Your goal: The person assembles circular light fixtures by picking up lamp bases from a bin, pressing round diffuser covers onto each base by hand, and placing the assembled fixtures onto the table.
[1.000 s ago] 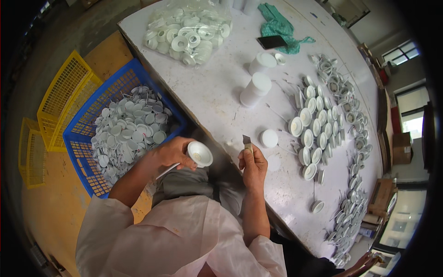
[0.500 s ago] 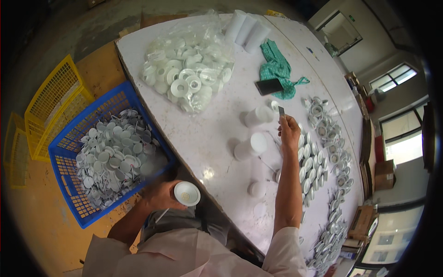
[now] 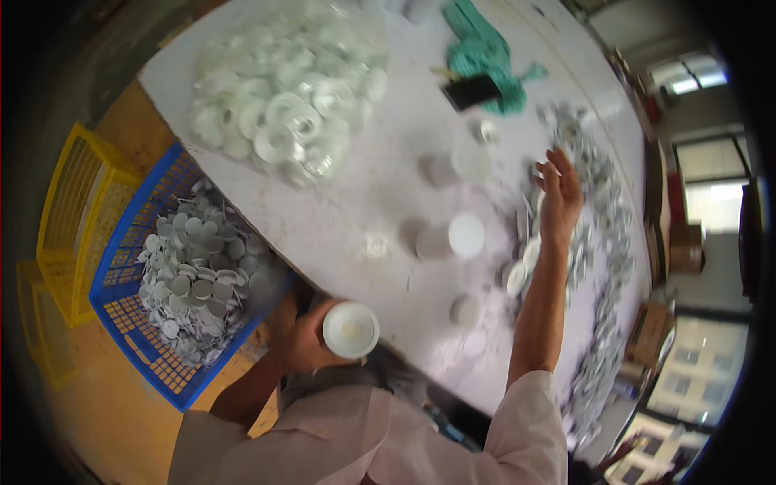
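Left hand point(image 3: 303, 335) clamped around white cup-shaped cap point(image 3: 351, 330) at table point(image 3: 388, 234) edge, beside blue basket point(image 3: 133, 339) | right hand point(image 3: 558, 198) fingers spread over rows of small caps point(image 3: 525, 259), grip unclear | cap likely light, rigid, smooth; best held by its sidewall

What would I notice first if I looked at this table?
Probably the big heap of white ring-shaped lids at the far left of the white table, and the blue basket full of grey discs beside it. The left hand holds a white cup; the right hand reaches over rows of caps.
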Demonstrator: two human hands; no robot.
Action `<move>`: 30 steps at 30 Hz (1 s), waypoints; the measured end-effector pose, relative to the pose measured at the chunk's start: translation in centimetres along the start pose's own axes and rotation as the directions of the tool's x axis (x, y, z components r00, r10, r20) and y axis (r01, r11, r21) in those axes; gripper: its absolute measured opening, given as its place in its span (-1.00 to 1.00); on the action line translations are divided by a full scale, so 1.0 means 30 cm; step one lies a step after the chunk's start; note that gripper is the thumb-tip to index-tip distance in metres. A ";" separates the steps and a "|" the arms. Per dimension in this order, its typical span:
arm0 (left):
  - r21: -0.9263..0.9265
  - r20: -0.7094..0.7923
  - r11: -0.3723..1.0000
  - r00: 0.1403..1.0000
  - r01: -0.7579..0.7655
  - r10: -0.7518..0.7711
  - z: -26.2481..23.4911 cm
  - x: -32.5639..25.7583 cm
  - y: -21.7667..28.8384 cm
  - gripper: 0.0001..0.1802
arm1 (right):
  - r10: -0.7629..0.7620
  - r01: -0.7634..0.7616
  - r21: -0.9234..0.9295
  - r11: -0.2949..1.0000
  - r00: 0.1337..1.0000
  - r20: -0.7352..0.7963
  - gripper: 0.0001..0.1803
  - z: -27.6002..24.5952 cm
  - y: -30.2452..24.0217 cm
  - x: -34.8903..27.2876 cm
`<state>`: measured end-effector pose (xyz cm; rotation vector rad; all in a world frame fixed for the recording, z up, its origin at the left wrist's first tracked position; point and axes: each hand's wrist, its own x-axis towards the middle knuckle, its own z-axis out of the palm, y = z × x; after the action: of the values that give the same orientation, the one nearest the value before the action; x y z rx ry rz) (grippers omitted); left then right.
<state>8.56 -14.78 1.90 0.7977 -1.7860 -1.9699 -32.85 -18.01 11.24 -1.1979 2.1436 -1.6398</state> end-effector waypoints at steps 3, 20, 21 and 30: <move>-0.222 0.116 0.975 0.993 -0.002 0.028 0.044 0.020 -0.040 -0.10 | -0.025 -0.031 -0.312 0.950 0.984 -0.175 -0.66 -0.245 -0.034 -0.340; -0.304 0.363 0.942 0.932 0.144 -0.025 0.459 -0.093 -0.069 -0.09 | -0.056 0.043 -0.634 0.772 0.998 0.000 -0.47 -0.371 0.135 -1.190; -0.333 0.326 0.938 0.945 0.094 0.021 0.463 -0.104 -0.075 -0.09 | -0.066 0.063 -0.624 0.779 0.998 0.019 -0.47 -0.362 0.137 -1.180; -0.371 0.129 0.920 0.988 0.124 -0.081 0.431 -0.199 -0.024 -0.22 | -0.304 0.387 -0.702 0.597 0.920 0.248 -0.57 -0.322 0.197 -1.134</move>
<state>5.19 -0.94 2.70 0.6736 -1.3712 -2.3702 -18.98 12.75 -0.92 -1.9726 2.7340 -0.6897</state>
